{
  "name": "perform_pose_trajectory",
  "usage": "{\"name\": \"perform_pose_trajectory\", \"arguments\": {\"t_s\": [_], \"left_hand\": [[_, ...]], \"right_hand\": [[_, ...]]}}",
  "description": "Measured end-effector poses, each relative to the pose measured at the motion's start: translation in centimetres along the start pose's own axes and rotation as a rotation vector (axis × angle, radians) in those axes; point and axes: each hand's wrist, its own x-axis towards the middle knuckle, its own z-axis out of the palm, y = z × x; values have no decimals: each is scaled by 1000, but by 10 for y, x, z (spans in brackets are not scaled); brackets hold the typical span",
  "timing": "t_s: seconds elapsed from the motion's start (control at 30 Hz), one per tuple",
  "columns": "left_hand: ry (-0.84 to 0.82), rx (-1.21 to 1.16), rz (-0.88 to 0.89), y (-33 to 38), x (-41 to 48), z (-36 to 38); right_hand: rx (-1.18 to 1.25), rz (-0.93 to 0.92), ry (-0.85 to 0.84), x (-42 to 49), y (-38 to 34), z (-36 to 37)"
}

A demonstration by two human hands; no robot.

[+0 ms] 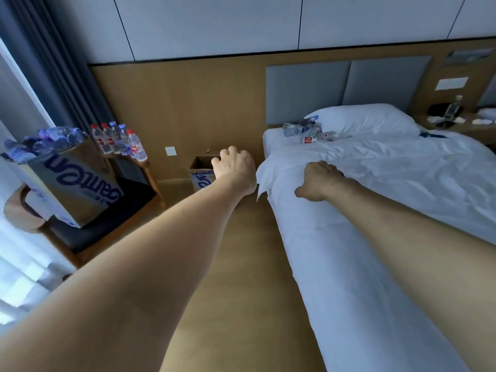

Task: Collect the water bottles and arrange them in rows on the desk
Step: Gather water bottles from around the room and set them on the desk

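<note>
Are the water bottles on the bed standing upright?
No, the water bottles lie on their sides in a loose heap on the bed, beside the pillow.

A hotel bedroom: made bed [375, 183], padded headboard [346, 87], curtains [45, 63].

Upside-down "Ganten" lettering, probably, on the large cardboard box [80, 183] and the small floor box [201, 179] — partly hidden
</note>
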Motion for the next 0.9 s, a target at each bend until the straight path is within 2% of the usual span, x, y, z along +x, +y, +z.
{"name": "perform_pose_trajectory", "arguments": {"t_s": [0.17, 0.37, 0.57, 0.9], "left_hand": [[12, 47, 15, -23, 92, 6], [12, 66, 57, -21, 194, 30], [25, 68, 52, 1, 307, 48], [-13, 59, 82, 46, 484, 66]], "right_hand": [[15, 25, 14, 85, -28, -8], [5, 60, -8, 187, -30, -12], [25, 32, 38, 304, -29, -20], [21, 16, 22, 495, -32, -37]]}}
